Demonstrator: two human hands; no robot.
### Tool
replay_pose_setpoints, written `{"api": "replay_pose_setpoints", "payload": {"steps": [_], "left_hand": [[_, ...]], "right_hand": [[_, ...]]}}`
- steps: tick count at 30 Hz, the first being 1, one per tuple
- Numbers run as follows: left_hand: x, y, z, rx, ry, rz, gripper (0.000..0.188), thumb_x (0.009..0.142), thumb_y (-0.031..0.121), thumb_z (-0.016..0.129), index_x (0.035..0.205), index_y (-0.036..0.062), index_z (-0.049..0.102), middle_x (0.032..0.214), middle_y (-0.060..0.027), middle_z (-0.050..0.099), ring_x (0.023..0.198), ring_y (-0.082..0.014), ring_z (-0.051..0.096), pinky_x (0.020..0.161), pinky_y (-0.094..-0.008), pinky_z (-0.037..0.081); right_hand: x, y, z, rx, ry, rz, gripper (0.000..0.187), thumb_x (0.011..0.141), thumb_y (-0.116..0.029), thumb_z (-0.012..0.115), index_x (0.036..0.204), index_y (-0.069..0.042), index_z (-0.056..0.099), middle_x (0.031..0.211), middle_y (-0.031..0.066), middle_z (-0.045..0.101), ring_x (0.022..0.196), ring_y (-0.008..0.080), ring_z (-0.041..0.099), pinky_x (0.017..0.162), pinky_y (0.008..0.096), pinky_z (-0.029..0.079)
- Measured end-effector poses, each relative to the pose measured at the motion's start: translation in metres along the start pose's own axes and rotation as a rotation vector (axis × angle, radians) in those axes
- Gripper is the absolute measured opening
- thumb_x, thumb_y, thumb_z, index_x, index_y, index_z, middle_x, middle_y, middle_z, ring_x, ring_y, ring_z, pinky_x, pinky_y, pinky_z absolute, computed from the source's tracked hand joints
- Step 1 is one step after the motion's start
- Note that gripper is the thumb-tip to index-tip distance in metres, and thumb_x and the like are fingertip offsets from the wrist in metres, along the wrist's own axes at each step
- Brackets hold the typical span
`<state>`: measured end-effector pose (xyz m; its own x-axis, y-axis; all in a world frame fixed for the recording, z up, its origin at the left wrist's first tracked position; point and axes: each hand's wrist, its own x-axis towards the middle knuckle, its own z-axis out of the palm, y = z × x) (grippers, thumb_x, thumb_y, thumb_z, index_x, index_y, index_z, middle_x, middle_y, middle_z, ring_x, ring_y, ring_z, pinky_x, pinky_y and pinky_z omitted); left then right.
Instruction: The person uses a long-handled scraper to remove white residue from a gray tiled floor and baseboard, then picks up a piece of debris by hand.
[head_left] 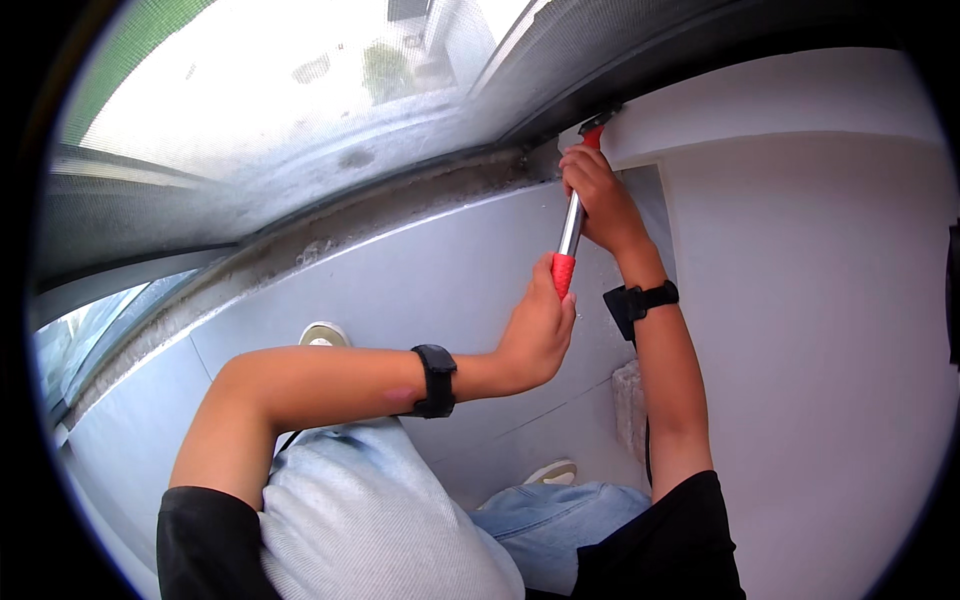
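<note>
I hold a long-handled scraper (571,226) with both hands; it has a silver metal shaft, a red textured grip at its near end and a red head at its far end. My left hand (537,337) is closed round the red grip. Higher up the shaft, just below the head, my right hand (603,197) is wrapped round it. The scraper's dark blade end (602,120) is at the corner where the dark window frame (545,118) meets the white wall ledge (740,105). Its exact contact with the surface cannot be made out.
A mesh-covered window (290,110) runs along the far left, above a rough, dirty sill strip (330,243). Grey tiles (400,290) lie below it. A white wall (800,330) stands close on my right. Near its foot is a rough pale block (629,408), with my shoes nearby.
</note>
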<state>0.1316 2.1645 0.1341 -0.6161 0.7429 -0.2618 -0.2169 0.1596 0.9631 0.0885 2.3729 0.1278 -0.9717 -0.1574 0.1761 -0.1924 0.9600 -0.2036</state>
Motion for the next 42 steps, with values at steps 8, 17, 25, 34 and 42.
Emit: {"api": "replay_pose_setpoints", "payload": {"steps": [8, 17, 25, 34, 42], "left_hand": [[-0.004, -0.003, -0.008, 0.046, -0.033, -0.026, 0.047, 0.102, 0.014, 0.044, 0.141, -0.0016, 0.022, 0.092, -0.0182, 0.053, 0.078, -0.0275, 0.057, 0.072, -0.0392, 0.047], [0.002, -0.009, -0.015, 0.111, -0.005, 0.018, 0.044, 0.102, 0.013, 0.044, 0.139, -0.0009, 0.026, 0.094, -0.0187, 0.054, 0.078, -0.0296, 0.057, 0.072, -0.041, 0.047], [-0.005, -0.018, -0.018, 0.101, -0.048, -0.04, 0.043, 0.102, 0.013, 0.044, 0.138, -0.0008, 0.026, 0.091, -0.0177, 0.053, 0.074, -0.0285, 0.056, 0.069, -0.041, 0.046], [-0.001, -0.02, -0.021, 0.126, -0.048, -0.011, 0.044, 0.102, 0.015, 0.043, 0.139, -0.001, 0.025, 0.091, -0.0174, 0.054, 0.073, -0.028, 0.057, 0.068, -0.0406, 0.046], [-0.004, -0.022, -0.025, 0.18, 0.033, 0.071, 0.042, 0.102, 0.016, 0.045, 0.137, -0.0002, 0.027, 0.088, -0.0176, 0.055, 0.072, -0.0302, 0.057, 0.068, -0.0425, 0.046]], "right_hand": [[-0.002, -0.002, 0.0, 0.026, 0.019, 0.019, 0.025, 0.065, 0.007, 0.069, 0.082, -0.002, 0.052, 0.104, 0.0154, 0.061, 0.113, 0.0338, 0.056, 0.092, 0.0416, 0.051], [0.003, 0.0, 0.006, 0.016, 0.043, 0.002, 0.024, 0.065, 0.006, 0.068, 0.08, -0.003, 0.051, 0.101, 0.0148, 0.059, 0.111, 0.0338, 0.056, 0.09, 0.0417, 0.052], [-0.008, -0.004, 0.017, 0.011, -0.032, 0.022, 0.023, 0.066, 0.005, 0.069, 0.08, -0.002, 0.052, 0.099, 0.0132, 0.059, 0.107, 0.0323, 0.057, 0.086, 0.0414, 0.054], [-0.005, -0.001, 0.022, -0.026, 0.003, 0.0, 0.024, 0.066, 0.005, 0.069, 0.081, -0.002, 0.052, 0.098, 0.013, 0.059, 0.106, 0.0317, 0.057, 0.085, 0.0408, 0.054], [-0.002, 0.002, 0.024, -0.001, -0.026, -0.018, 0.026, 0.064, 0.004, 0.071, 0.082, -0.003, 0.053, 0.1, 0.0115, 0.058, 0.109, 0.0309, 0.055, 0.085, 0.0411, 0.054]]}}
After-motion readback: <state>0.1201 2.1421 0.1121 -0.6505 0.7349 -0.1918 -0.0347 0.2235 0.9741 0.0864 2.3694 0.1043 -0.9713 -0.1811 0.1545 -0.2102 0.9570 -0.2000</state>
